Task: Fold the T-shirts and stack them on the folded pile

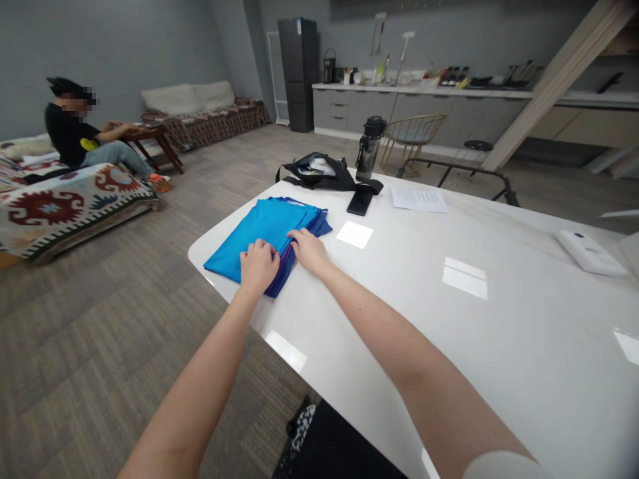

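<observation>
A folded blue cloth (264,223), perhaps a garment, lies at the left end of the white table (399,293). Its top layer is bright blue, with darker blue and a little purple showing along the right side. My left hand (258,267) is on the near part of the cloth, its fingers curled down at the fold. Just to the right, my right hand (308,250) grips the cloth's right edge between thumb and fingers. Some fingertips of both hands are hidden.
Behind the cloth are an open black bag (319,174), a phone (359,202), a dark bottle (368,150) and a printed paper (418,199). A white device (590,253) lies at the right. A gold chair (414,130) stands beyond; a person (74,126) sits far left.
</observation>
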`<state>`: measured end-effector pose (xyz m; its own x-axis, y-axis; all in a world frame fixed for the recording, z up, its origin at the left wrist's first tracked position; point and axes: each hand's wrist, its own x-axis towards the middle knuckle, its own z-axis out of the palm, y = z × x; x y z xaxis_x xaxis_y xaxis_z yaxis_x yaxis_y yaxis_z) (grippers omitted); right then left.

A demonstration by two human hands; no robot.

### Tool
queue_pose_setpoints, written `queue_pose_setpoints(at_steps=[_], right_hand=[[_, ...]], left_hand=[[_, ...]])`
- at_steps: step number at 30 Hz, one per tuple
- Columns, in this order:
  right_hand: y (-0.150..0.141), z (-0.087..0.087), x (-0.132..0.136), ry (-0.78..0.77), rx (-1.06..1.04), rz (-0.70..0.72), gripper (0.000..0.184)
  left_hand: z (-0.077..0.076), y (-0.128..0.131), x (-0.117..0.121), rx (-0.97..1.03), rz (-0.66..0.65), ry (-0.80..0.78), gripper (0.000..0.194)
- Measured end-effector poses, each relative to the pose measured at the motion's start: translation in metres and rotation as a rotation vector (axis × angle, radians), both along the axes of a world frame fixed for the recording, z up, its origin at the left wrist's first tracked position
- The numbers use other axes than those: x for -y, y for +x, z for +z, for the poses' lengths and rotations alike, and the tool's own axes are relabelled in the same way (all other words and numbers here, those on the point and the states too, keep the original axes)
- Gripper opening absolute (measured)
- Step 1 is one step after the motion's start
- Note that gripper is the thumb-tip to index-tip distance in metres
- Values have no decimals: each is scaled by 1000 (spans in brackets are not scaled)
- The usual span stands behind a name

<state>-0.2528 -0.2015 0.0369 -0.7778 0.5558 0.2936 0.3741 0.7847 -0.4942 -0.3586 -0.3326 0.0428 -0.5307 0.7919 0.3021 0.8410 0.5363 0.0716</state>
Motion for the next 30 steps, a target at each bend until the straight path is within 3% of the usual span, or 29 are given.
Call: queue_pose_setpoints(at_steps=[4,7,10,13,17,21,26,30], right_hand=[[-9,0,0,23,61,7,33],[-6,2,3,56,69,33,33],[13,5,5,84,37,57,32],[52,11,2,74,-71,19,31],[137,19,-4,44,-181,-87,25],[250,19,-5,-2,-239,-283,22],[393,10,-2,-44,-274,-630,21],[474,-1,1,-164,-314,-795,21]], left_hand=[[-2,3,-1,-23,-31,-39,30],[0,13,-1,-21,-125,3,30],[2,32,-3,32,-243,82,27],[5,56,-8,81,-286,151,23],[6,97,-23,64,-345,210,21],[5,149,-48,65,-414,177,20],[7,223,-82,62,-536,94,21],[4,271,-100,166,-624,-8,19]])
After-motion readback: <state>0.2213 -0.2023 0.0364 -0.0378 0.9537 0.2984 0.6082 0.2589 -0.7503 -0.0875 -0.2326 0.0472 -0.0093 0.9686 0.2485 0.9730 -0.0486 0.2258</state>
